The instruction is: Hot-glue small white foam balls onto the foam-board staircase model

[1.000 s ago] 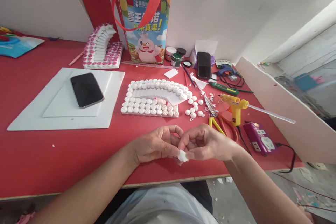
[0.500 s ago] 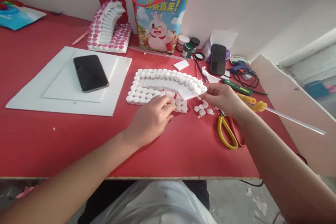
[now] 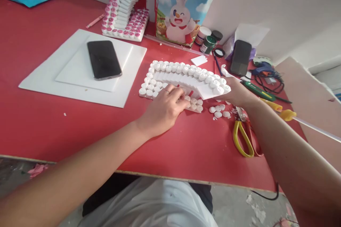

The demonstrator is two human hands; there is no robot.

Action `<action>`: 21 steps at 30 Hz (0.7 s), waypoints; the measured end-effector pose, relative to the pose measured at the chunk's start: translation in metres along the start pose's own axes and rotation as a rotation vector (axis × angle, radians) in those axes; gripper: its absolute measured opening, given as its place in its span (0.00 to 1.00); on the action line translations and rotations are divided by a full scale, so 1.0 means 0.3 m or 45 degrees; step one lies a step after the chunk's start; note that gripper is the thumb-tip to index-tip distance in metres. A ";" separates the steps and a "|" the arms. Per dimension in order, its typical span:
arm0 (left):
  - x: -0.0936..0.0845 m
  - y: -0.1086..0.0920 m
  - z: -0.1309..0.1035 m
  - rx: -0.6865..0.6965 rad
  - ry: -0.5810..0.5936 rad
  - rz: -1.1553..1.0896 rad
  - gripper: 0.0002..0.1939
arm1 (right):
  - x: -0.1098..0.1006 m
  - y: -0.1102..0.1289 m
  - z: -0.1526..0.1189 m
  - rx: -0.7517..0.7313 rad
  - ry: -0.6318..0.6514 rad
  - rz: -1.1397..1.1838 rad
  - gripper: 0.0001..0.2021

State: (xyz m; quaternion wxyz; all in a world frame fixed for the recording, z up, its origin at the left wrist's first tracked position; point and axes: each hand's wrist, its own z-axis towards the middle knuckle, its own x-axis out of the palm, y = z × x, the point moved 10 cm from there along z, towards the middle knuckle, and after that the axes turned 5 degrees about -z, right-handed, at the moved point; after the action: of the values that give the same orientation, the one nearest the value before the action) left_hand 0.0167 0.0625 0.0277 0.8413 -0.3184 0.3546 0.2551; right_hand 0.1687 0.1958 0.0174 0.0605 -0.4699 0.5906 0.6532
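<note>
A white craft model (image 3: 183, 72) lies on the red table, with a flat base and a curved, stair-like arch edged in rows of round white pieces. Over the front of its base bends my left hand (image 3: 167, 110), closed, fingertips among the round pieces; a ring is on one finger. Red strips show beneath the arch. My right hand (image 3: 233, 92) is at the arch's right end, its fingers mostly hidden behind and under it. Loose round white pieces (image 3: 218, 114) lie just in front of that hand. Scissors (image 3: 242, 138) with yellow and red handles lie under my right forearm.
To the left, a phone (image 3: 103, 59) rests on white foam boards (image 3: 39, 81). Behind stands a similar model (image 3: 122, 10) with pink pieces, beside a printed bag (image 3: 183, 10). Paint jars (image 3: 208, 45), a second phone (image 3: 240, 57) and a yellow glue gun (image 3: 287, 114) are at the right.
The view has shifted, so the table sits further right. My right hand has gone from pinching the arch's end to behind and under it. My left hand stays on the base.
</note>
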 end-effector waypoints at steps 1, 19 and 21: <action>0.002 0.001 0.000 0.001 0.002 0.009 0.16 | 0.000 -0.005 0.008 -0.014 -0.001 -0.020 0.17; 0.017 0.020 0.008 -0.073 0.031 -0.036 0.16 | 0.021 0.002 0.064 0.000 0.043 -0.312 0.21; 0.017 0.022 0.008 -0.075 0.024 -0.035 0.16 | 0.004 0.000 0.053 0.016 -0.048 -0.342 0.23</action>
State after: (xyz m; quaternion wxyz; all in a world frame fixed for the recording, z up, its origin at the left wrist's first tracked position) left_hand 0.0166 0.0695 0.0227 0.8317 -0.3503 0.3503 0.2508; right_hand 0.1594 0.2085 0.0143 0.1615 -0.5320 0.5253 0.6442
